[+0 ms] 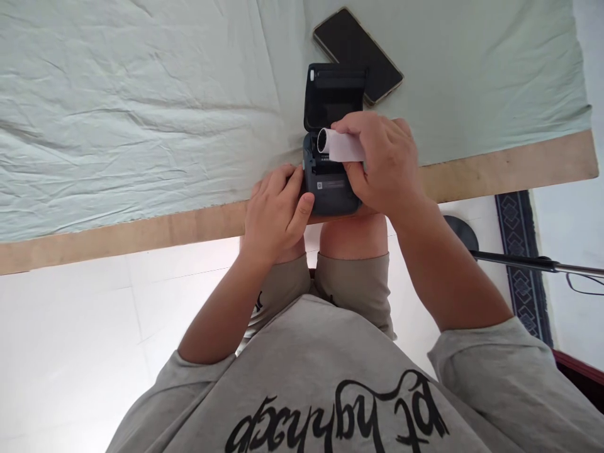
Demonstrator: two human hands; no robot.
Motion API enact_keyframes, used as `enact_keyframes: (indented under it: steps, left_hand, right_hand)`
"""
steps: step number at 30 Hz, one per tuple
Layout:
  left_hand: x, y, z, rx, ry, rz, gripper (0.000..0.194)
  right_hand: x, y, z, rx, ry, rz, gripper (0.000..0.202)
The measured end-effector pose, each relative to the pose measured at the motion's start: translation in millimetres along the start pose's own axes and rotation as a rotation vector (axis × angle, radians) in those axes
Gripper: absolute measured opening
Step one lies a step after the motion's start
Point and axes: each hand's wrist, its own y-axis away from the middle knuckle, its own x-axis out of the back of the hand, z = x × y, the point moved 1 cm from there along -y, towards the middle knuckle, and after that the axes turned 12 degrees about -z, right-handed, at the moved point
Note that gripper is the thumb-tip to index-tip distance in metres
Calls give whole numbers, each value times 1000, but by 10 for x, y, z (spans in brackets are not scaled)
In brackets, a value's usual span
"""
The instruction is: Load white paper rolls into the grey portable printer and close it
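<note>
A small dark thermal label printer (330, 200) lies at the table's front edge with its lid (330, 94) flipped up and back. My right hand (384, 157) grips a white paper roll (346, 146) just over the printer's paper bay, its hollow core facing left. Whether the roll touches the bay I cannot tell. Beside the printer's left side rests my left hand (278, 204), fingers stretched out, with fingertips against the casing and the thumb near its lower left corner. The right end of the roll is hidden behind my right hand.
A black smartphone (377, 63) lies behind the printer, partly overlapped by the lid. Pale green cloth (141, 113) covers the table, with a bare wooden edge (509, 165) in front. My thighs are under this edge. A thin black pole (514, 258) stands low at the right.
</note>
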Motion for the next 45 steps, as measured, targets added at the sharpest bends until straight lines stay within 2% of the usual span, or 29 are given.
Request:
enact_keyframes:
  steps: [3, 6, 10, 13, 16, 19, 21, 23, 24, 26, 27, 28, 31, 35, 38, 41, 45]
  left_hand:
    - [0, -2, -5, 2, 3, -6, 91]
    - [-1, -7, -4, 1, -4, -4, 91]
    - [-10, -7, 0, 2, -1, 6, 93]
    - [-2, -4, -19, -11, 79, 16, 92]
    - [58, -53, -86, -20, 217, 113, 80]
    - [180, -238, -170, -2, 267, 236, 74]
    - [289, -446, -185, 2, 260, 239, 80]
    - [419, -680, -126, -34, 213, 235, 84]
    - [486, -790, -66, -62, 182, 229, 78]
    - [613, -968, 89, -95, 219, 251, 52]
    - [661, -1031, 170, -84, 260, 232, 41]
    - [698, -1075, 246, -65, 298, 204, 40]
    - [751, -1108, 391, -16, 396, 181, 51]
    - [739, -1071, 431, -15, 445, 145, 53]
    - [703, -1113, 487, -68, 264, 64, 44]
    - [600, -1246, 567, 57, -84, -82, 39]
    - [358, -1421, 630, 162, -219, -168, 33]
  right_hand:
    - [-4, -50, 33, -90, -30, -82, 31]
    - [-3, -71, 53, -73, -56, -116, 16]
    - [-26, 67, 24, 47, -84, 19, 12]
    - [-143, 276, -31, 73, -138, 113, 15]
    - [-309, 468, -73, 67, -163, 216, 18]
    - [-420, 578, -87, 65, -143, 347, 20]
    - [-439, 607, -87, 33, -152, 405, 19]
    - [-432, 612, -86, -12, -180, 391, 19]
    - [-425, 610, -85, -24, -203, 368, 20]
    - [-411, 606, -83, -25, -269, 330, 21]
    - [-406, 604, -80, -16, -311, 328, 21]
    - [-403, 603, -76, -8, -354, 334, 21]
    - [-404, 602, -66, 8, -453, 357, 20]
    - [-414, 608, -70, -7, -468, 368, 21]
    - [-419, 611, -77, -38, -438, 346, 24]
    - [-415, 609, -80, -36, -421, 331, 25]
    - [-402, 606, -82, -6, -424, 347, 22]
